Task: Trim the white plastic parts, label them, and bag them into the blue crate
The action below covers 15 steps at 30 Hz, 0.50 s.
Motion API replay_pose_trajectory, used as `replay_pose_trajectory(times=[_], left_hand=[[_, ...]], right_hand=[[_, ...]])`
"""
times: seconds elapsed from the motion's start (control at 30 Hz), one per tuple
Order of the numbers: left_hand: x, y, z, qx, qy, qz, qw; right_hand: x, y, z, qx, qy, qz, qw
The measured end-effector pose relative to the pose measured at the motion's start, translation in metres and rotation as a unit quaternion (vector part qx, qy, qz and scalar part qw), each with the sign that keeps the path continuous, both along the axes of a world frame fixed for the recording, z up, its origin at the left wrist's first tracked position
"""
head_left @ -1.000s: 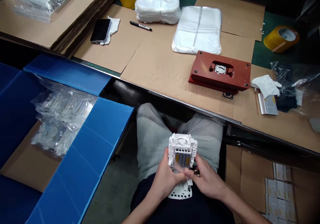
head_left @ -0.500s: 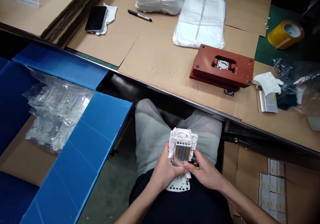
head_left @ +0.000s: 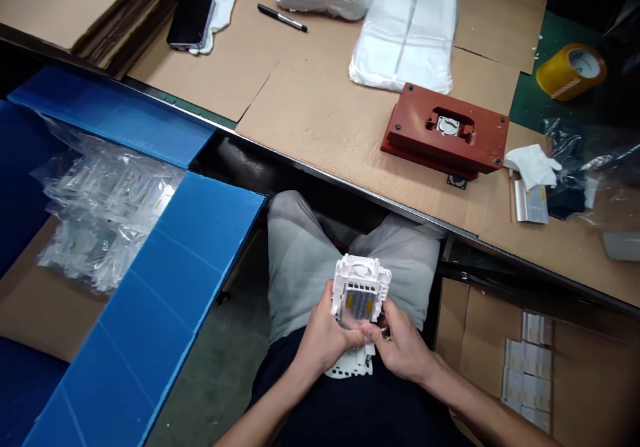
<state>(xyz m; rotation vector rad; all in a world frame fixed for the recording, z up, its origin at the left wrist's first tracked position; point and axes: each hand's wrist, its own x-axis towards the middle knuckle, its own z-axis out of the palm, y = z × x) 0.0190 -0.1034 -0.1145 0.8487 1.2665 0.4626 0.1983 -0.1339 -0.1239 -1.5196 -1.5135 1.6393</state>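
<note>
Between my two hands, over my lap, is a white plastic housing (head_left: 361, 275) with a round opening at its far end and slots along its edges. A grey plate with yellow strips (head_left: 359, 304) sits in its middle. My left hand (head_left: 324, 334) is closed around its left side, thumb across the near part. On the other side my right hand (head_left: 404, 344) grips it, with its thumb tip close to the left thumb. The near end of the housing, with a row of small holes, shows below the thumbs. My fingers hide its underside.
A red-brown fixture (head_left: 445, 130) stands on the cardboard-covered bench, near stacked clear bags (head_left: 406, 37), a marker (head_left: 283, 18), a phone (head_left: 190, 22) and a tape roll (head_left: 571, 72). At left, a blue box (head_left: 200, 227) holds bagged parts (head_left: 115, 200). Metallic plates (head_left: 527, 367) lie lower right.
Both hands and the white housing have shifted very slightly left in view, along with a small camera movement. The grip looks the same.
</note>
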Motion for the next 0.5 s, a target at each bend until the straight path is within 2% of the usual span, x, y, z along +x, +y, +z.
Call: replay_pose_trajectory(times=[0.1,0.2,0.37,0.5], left_hand=[[0.0,0.004,-0.001,-0.005,-0.004,-0.007,1.0],[-0.001,0.007,0.002,-0.002,-0.004,-0.008,1.0],[-0.004,0.012,0.014,-0.023,0.044,-0.009,0.999],[-0.005,0.016,0.024,-0.012,0.061,-0.037,0.997]], right_hand=[[0.003,0.004,0.0,-0.005,0.01,0.004,1.0],[0.007,0.008,0.0,-0.047,0.046,-0.007,0.998],[0.011,0.027,0.006,-0.083,0.105,-0.087,0.987],[0.008,0.041,0.016,-0.073,0.084,-0.091,0.99]])
